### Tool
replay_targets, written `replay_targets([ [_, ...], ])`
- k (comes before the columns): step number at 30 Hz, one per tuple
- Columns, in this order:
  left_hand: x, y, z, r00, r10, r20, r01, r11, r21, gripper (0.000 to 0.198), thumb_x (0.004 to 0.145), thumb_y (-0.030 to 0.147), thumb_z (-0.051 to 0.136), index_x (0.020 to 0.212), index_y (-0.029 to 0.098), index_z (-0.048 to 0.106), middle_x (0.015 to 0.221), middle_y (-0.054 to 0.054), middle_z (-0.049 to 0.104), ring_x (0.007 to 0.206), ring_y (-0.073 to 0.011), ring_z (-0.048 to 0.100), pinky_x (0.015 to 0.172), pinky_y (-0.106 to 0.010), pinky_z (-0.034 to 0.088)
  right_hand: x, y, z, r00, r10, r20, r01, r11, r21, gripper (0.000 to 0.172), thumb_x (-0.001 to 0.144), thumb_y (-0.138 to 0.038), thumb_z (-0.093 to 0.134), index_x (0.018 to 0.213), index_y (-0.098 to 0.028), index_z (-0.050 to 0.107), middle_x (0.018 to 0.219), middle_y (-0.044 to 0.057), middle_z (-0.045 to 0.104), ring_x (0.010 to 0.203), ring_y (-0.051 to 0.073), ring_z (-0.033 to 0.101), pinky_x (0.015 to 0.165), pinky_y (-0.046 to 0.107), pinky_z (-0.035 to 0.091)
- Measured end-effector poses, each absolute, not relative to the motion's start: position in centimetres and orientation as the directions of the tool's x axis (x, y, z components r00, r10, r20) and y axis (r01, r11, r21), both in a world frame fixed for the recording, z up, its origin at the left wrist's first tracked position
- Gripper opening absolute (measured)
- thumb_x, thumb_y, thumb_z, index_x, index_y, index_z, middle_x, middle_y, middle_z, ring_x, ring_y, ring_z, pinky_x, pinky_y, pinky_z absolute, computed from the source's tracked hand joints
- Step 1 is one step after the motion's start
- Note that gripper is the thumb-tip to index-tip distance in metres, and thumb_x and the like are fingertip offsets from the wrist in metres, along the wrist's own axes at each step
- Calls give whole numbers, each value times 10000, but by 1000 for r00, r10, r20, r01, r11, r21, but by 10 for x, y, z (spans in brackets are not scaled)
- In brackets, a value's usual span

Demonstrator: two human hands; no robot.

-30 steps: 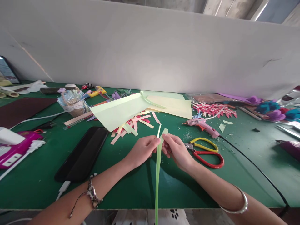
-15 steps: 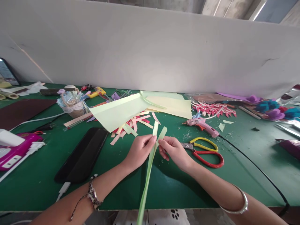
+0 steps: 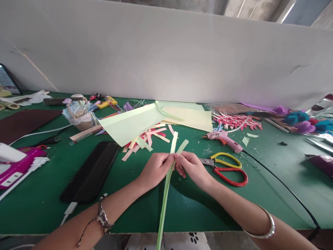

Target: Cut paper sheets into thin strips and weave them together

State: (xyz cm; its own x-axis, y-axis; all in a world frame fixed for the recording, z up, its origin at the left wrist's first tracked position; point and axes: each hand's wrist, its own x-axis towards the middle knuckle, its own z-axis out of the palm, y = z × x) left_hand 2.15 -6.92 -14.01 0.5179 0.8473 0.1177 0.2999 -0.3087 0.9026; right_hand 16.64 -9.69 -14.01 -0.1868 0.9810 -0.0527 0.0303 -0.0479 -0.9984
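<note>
I pinched two green paper strips (image 3: 166, 184) mid-frame, left hand (image 3: 156, 168) and right hand (image 3: 194, 168) fingertips aligning their ends.

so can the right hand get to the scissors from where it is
Probably yes: the scissors lie just beside the right hand, nothing between them. But its fingers pinch the green paper strip, so it must let go first.

At frame centre, the left hand (image 3: 156, 168) and right hand (image 3: 194, 168) pinch light green paper strips (image 3: 166, 187) above the green table (image 3: 39, 205); scissors (image 3: 226, 168) lie just right.
</note>
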Motion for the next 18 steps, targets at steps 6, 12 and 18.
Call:
replay_targets([
  [6,20,-68,-139,416,901,121,297,-260,919,456,900,456,337,546,173,391,476,58,264,438,-79,263,442,-224,228,167,-98,-141,-219,973,-70,51,-60,-997,398,818,-480,471,558,-179,463,415,-52,425,372,64,365,396,205,312],
  [12,22,-69,-138,570,821,38,270,-232,935,463,885,487,366,596,157,515,474,55,302,440,-81,283,453,-224,237,168,-96,-142,-76,997,-31,-31,-34,-999,389,834,-450,458,555,-179,444,455,-36,464,412,66,369,426,205,312],
  [18,23,-70,-138,565,821,83,210,-241,948,477,906,455,331,573,156,495,528,7,472,528,-115,452,532,-227,348,167,-97,-139,-172,984,-42,44,-35,-998,438,830,-507,459,554,-168,483,475,-27,465,420,69,386,429,212,330],
])
